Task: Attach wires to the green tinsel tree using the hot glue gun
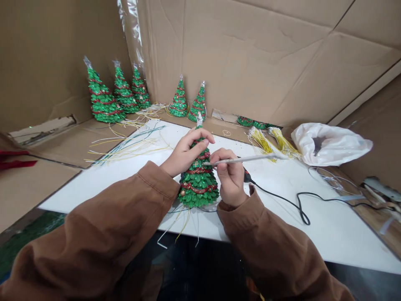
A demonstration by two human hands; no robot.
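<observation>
In the middle of the frame, my left hand [184,152] holds the little green tree [198,184] near its top. The tree stands upright on the white table [313,217]. My right hand [230,177] pinches a thin stick [250,159], lying sideways, its tip touching the tree's right side.

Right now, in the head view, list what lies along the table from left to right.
Loose wire strands → left hand → glittery green tree → right hand → metal rod → yellow wire bundles → white plastic bag.
</observation>
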